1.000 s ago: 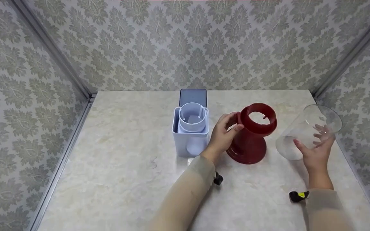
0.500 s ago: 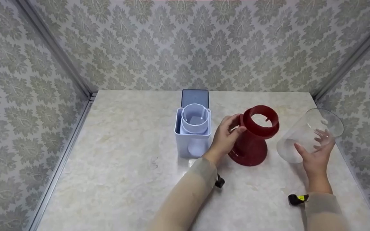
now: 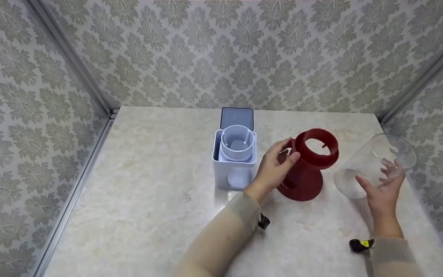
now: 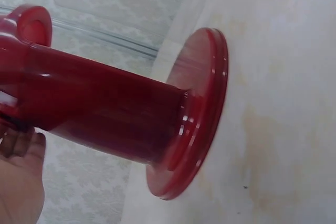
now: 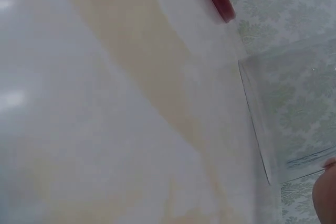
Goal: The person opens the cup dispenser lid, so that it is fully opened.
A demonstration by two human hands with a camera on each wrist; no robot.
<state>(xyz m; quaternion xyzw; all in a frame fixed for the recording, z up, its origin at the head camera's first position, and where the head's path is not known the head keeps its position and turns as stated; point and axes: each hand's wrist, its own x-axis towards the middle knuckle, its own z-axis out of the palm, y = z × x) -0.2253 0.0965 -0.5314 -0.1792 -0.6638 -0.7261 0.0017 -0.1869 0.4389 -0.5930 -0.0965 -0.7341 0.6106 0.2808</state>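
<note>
A glossy red stand (image 3: 302, 181) with a round base, a column and an open ring-shaped collar stands upright on the table, right of the middle. My left hand (image 3: 273, 165) grips the left side of its collar, thumb in front and fingers behind. In the left wrist view, the stand's column (image 4: 105, 103) and base show sideways, with fingertips at the collar. To the right, my right hand (image 3: 385, 188) holds a large clear cylinder (image 3: 360, 165), thumb on the near side and fingers seen through its wall. The right wrist view catches the cylinder's lower edge (image 5: 254, 119) close to the table.
A pale blue-white square container (image 3: 233, 175) stands left of the red stand, with a round cup (image 3: 237, 150) inside its top. Behind it lies a dark grey-blue square piece (image 3: 237, 118). Patterned walls (image 3: 221, 54) border the marbled table (image 3: 148, 173) at the back and sides.
The whole scene has shifted slightly right and down in the head view. Both hands keep their holds, and the stand and cylinder stay about the same distance apart.
</note>
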